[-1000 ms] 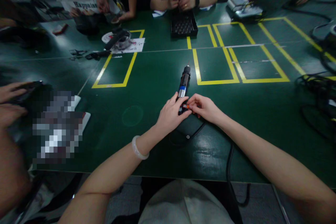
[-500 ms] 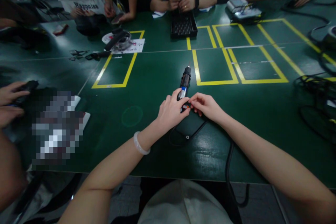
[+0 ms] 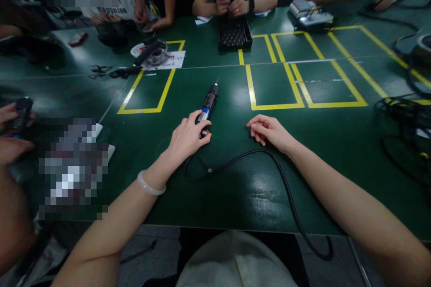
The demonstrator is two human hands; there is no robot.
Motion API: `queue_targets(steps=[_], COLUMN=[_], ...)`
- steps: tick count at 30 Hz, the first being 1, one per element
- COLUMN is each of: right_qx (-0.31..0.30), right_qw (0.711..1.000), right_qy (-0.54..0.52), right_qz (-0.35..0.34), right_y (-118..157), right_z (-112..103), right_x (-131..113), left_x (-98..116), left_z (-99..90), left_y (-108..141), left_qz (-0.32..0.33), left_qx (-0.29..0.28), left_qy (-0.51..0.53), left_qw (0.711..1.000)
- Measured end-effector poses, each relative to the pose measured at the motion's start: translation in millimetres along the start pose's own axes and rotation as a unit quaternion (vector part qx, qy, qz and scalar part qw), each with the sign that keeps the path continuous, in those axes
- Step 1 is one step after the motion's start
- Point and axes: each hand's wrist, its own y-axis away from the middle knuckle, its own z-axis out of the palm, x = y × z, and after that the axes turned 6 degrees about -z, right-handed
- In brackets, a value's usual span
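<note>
An electric screwdriver (image 3: 209,101) lies on the green table (image 3: 232,197), its thin bit pointing away from me. My left hand (image 3: 188,134) grips its rear part from above, thumb and fingers around the body. From its back end a black cord (image 3: 279,166) curves across the table and hangs over the front edge. My right hand (image 3: 269,132) rests on the table to the right, apart from the screwdriver. Its fingers are curled loosely together, and I cannot make out anything in them.
Yellow tape rectangles (image 3: 276,106) mark the table ahead. Beyond them a co-worker's hands are behind a black tray (image 3: 235,38). Tape rolls (image 3: 153,54) sit on paper at the back left. Tangled cables (image 3: 400,121) lie at right. Another person's hand (image 3: 15,145) is at far left.
My left hand has moved left with the screwdriver, away from my right hand, and the cord has trailed along. My right hand stays in about the same place.
</note>
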Motion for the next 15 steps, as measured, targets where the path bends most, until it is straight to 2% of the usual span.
queue_targets(steps=[10,15], right_qx=[-0.007,-0.012], right_qw=[1.000,1.000], right_qy=[0.017,0.022], right_qz=[0.004,0.003], right_y=[0.6,1.0], right_z=[1.9,1.9], right_x=[2.2,1.7], left_x=[-152.4,-206.1], left_z=[7.8,5.6], left_y=[-27.6,-37.4], left_qz=[-0.140,-0.184], left_qx=[-0.014,-0.023], left_qy=[-0.009,-0.009], left_qw=[0.990,0.983])
